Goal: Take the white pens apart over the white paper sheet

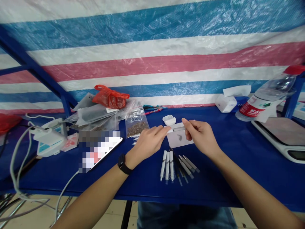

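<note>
Both hands are pinching a narrow white strip [175, 128] at centre frame: left hand [149, 143] fingertips pressed on its left end, right hand [201, 136] thumb and fingers closed on its right end. White card [179, 140] with a dark mark sits just under the strip, over the blue table [228, 178]. White rounded case [169, 120] just above it. Syringes [166, 165] and dark-tipped tubes [187, 167] lie below my hands. Clear bag of brown granules [137, 125] near my left hand, upper left of centre. Kitchen scale [281, 136] at right edge.

Head-worn camera faces forward and down; it looks closely over a blue-covered table [221, 178].
</note>
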### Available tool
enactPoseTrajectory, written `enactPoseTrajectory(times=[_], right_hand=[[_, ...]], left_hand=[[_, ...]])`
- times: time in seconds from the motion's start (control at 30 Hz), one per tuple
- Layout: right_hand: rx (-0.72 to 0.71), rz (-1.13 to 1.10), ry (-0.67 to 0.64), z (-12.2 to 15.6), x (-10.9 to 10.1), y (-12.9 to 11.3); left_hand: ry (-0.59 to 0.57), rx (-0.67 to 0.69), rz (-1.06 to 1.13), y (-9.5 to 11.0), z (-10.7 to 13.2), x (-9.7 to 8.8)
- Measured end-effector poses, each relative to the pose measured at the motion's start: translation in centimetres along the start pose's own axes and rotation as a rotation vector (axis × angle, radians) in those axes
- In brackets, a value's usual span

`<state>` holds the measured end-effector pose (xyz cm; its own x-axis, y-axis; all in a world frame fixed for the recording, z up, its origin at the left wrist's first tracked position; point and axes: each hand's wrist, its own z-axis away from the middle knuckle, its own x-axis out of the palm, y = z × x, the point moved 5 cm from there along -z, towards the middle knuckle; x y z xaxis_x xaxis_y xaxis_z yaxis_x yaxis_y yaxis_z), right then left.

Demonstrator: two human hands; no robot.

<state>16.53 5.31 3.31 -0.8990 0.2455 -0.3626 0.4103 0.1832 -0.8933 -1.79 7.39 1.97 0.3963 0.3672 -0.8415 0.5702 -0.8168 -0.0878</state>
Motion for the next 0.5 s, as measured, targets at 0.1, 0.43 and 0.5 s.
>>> enactPoseTrajectory(times=[0.1,0.43,0.5], right_hand=[[-0.005,-0.004,-0.021,-0.06,-0.08,0.18],[-0.021,0.069,-0.142,-0.41,-0.08,0.31],[-0.009,0.046,-0.160,-0.44,-0.05,0.28]], left_hand=[[-0.056,-0.015,0.006,0.03,0.04,0.33],[-0.142,-0.037,0.073,0.35,0.03,0.60],[-0.139,-0.061,0.096,0.36,0.03,0.69]])
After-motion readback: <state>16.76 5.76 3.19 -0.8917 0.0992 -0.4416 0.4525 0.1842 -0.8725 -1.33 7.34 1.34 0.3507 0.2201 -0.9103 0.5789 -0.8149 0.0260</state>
